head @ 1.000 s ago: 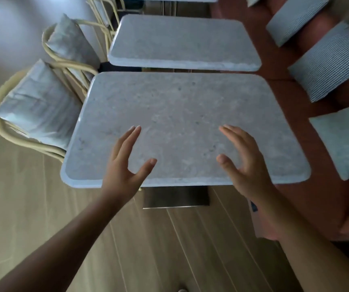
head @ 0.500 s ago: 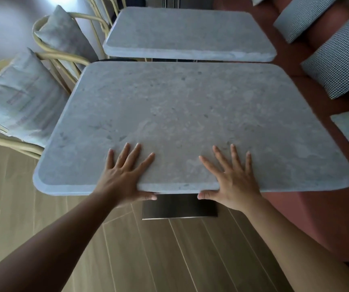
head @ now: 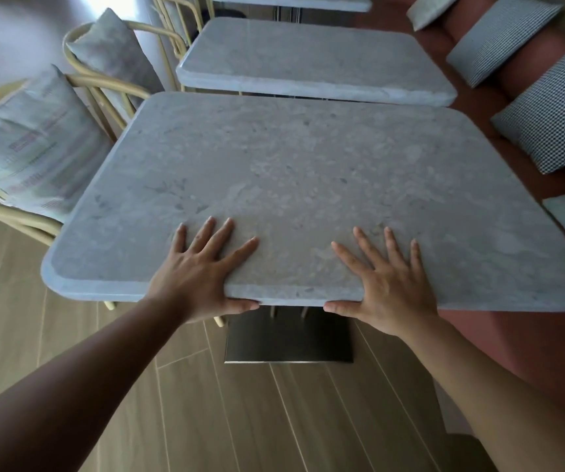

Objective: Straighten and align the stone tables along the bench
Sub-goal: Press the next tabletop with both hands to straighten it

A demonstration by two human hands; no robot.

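Left hand (head: 202,277) and right hand (head: 390,284) both clamp the near edge of the closest grey rounded-corner stone table (head: 308,185), 4 fingers spread flat on top, thumbs under the rim. 2nd grey stone table (head: 311,59) sits just behind, w/ a red-brown bench (head: 526,338) at right and cushioned cane chairs (head: 35,148) at left.

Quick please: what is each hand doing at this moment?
Left hand: clamped on the near edge of the nearest stone table, fingers on top, thumb under.
Right hand: same grip on that edge.
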